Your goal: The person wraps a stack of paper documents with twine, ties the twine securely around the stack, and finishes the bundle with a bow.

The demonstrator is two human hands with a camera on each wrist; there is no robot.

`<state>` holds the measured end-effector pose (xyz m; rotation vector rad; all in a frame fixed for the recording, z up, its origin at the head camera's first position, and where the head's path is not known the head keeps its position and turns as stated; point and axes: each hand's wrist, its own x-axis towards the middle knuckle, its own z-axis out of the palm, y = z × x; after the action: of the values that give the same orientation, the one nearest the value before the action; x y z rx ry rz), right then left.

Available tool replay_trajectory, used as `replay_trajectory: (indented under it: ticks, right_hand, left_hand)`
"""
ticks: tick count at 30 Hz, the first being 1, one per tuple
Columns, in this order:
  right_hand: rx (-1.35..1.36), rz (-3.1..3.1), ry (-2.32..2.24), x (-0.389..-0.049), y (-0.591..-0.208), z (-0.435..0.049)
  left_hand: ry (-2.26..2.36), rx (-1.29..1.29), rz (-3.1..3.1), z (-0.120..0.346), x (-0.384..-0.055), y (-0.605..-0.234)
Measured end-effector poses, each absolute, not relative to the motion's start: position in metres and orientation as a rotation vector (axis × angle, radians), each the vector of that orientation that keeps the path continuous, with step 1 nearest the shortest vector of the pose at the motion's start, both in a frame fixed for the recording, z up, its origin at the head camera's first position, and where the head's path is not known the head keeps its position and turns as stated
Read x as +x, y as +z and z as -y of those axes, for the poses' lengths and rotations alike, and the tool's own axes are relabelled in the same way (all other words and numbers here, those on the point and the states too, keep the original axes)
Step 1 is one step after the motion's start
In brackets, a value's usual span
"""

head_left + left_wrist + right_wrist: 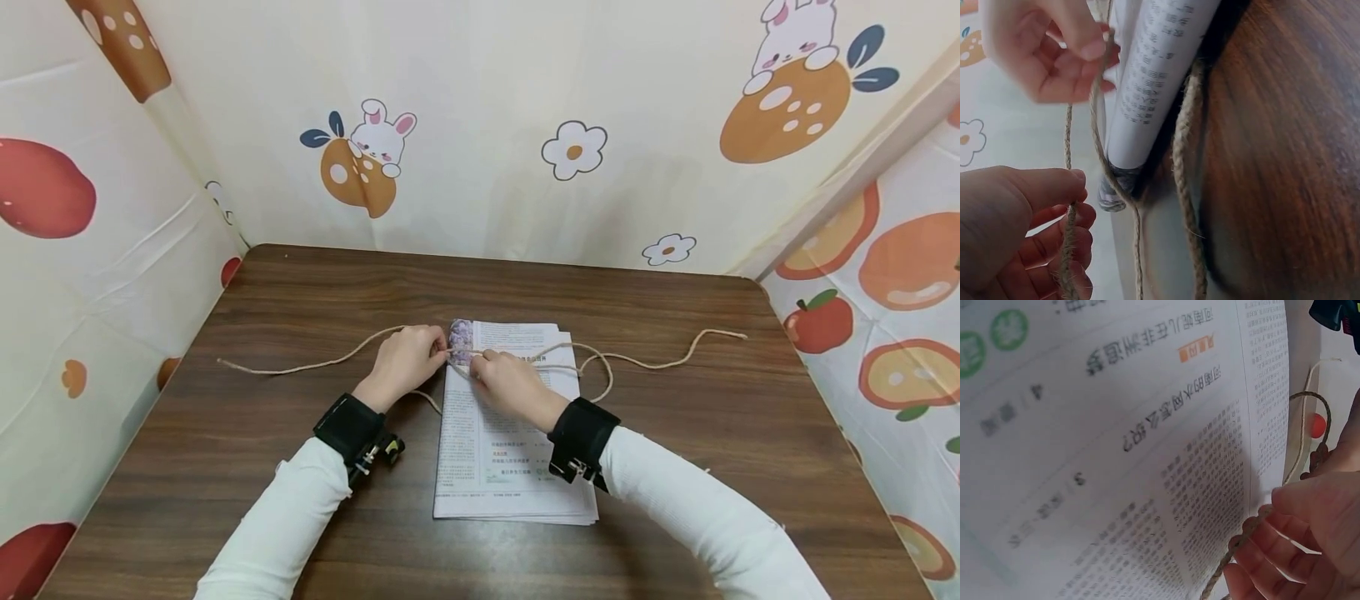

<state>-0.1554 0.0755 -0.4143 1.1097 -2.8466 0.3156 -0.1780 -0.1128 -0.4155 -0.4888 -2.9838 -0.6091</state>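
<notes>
A folded newspaper [517,450] lies on the table, with beige rope [651,365] running across its upper part. At the paper's upper left edge, my left hand [408,358] pinches a strand between thumb and fingers; the left wrist view shows the pinched rope [1069,250] close up. Over the newspaper, my right hand [517,385] pinches another stretch of rope, and in the right wrist view the rope [1215,578] runs along its curled fingers. The crossing between the two hands is partly hidden by the fingers.
One rope end [240,367] trails to the left over the wooden table [225,483], another to the right. Loops of rope lie at the paper's right edge. A printed curtain [480,83] hangs behind the table's far edge. Each wrist wears a black band [351,427].
</notes>
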Motion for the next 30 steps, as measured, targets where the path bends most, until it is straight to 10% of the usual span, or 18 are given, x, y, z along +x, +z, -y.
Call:
replay_trajectory:
  ticks: [30]
  right_hand:
    - [1.467, 2.670, 0.214, -0.097, -0.416, -0.198]
  left_hand:
    - [-0.562, -0.481, 3.014, 0.122, -0.171, -0.424]
